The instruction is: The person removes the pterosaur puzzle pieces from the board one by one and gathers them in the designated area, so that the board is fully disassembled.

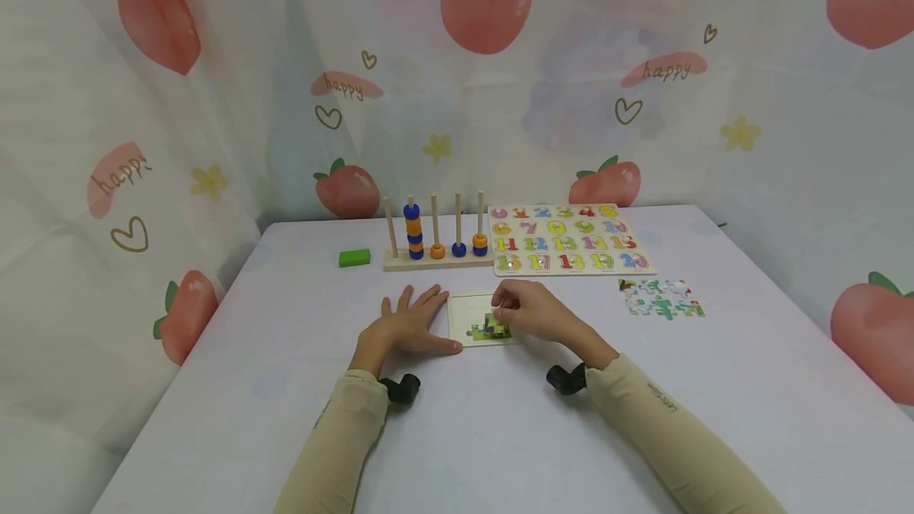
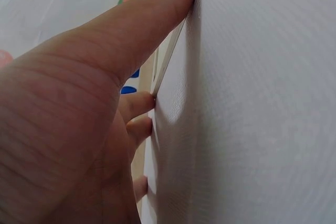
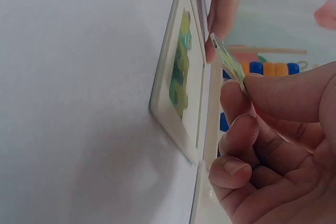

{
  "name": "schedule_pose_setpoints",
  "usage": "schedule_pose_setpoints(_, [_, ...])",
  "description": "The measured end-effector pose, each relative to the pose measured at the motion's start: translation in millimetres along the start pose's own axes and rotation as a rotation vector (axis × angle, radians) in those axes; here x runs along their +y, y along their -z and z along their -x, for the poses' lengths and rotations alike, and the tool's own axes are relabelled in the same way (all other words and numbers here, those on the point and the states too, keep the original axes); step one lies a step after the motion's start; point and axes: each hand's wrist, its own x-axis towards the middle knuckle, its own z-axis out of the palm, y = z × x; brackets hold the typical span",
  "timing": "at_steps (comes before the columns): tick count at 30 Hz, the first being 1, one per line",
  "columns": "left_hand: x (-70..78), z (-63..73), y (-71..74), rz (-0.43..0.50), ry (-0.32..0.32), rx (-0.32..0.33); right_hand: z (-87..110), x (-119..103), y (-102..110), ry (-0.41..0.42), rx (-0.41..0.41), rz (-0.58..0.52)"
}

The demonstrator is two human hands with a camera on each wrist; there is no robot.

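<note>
A shallow, pale puzzle tray (image 1: 464, 306) lies flat on the table between both hands. Several green-and-yellow jigsaw pieces (image 3: 181, 72) are joined inside it, along its near side. My left hand (image 1: 407, 327) is spread at the tray's left edge, its thumb by the near corner and fingertips by the far-left one. Above the tray's right part, my right hand (image 1: 535, 312) pinches a single jigsaw piece (image 3: 230, 62) between thumb and index finger. The right wrist view shows that piece tilted and raised off the tray, with the other fingers curled beneath.
Loose jigsaw pieces (image 1: 662, 300) lie to the right. Behind the tray stands a wooden peg stand (image 1: 450, 262) with blue and orange beads, beside a number board (image 1: 557, 272). A green block (image 1: 354, 258) sits at the back left. A patterned cloth (image 1: 485, 125) hangs behind the table.
</note>
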Motion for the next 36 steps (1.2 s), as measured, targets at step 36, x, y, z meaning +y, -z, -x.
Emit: schedule_pose_setpoints(36, [-0.3, -1.7, -0.3, -0.007, 0.007, -0.013, 49.4, 49.6, 54.3, -0.084, 0.122, 0.072])
